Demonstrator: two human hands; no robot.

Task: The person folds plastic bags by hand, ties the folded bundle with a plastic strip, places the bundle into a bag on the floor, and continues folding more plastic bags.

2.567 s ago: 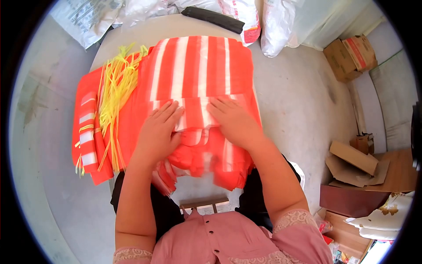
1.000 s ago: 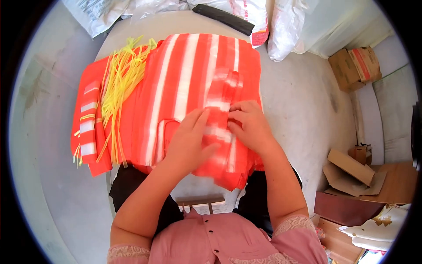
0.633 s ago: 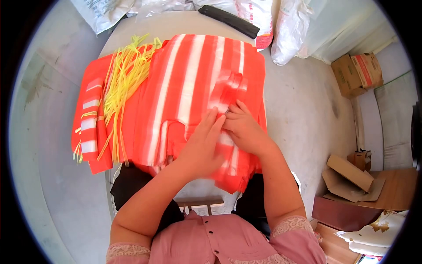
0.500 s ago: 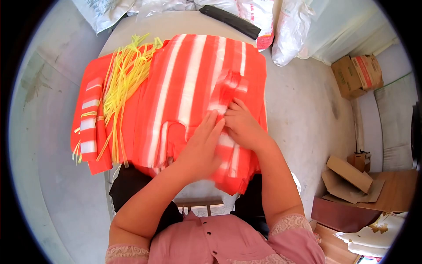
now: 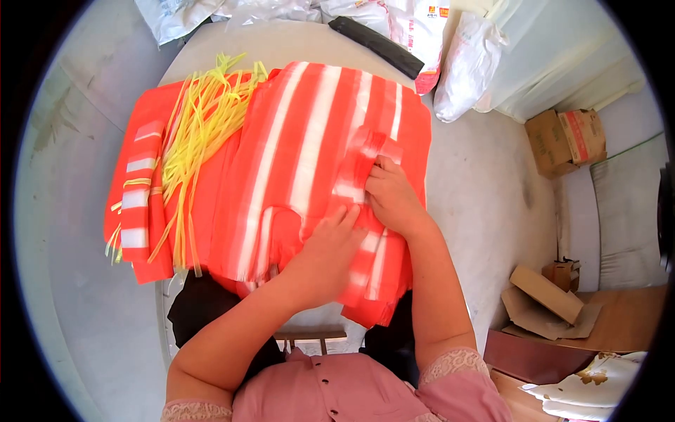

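A thick stack of red-and-white striped plastic bags (image 5: 281,162) lies before me. On its right part my right hand (image 5: 391,197) is closed, its fingers curled on the folded top of a striped plastic bag (image 5: 360,158). Just left of it and lower, my left hand (image 5: 332,250) rests on the same bag with its fingers stretched out. Yellow plastic strips (image 5: 207,119) are heaped at the left of the stack. Beside them lie rolled striped bags (image 5: 136,200) tied with yellow strip. My left palm hides part of the bag's lower end.
A black roll (image 5: 376,47) lies at the table's far edge, near white printed sacks (image 5: 467,67). Cardboard boxes (image 5: 566,141) stand by the right wall. An opened carton (image 5: 545,302) sits on a brown wooden surface (image 5: 626,316) at the lower right.
My left hand has slid down slightly and flattened on the bag, while my right hand keeps its hold near the fold. The whole view has shifted a little.
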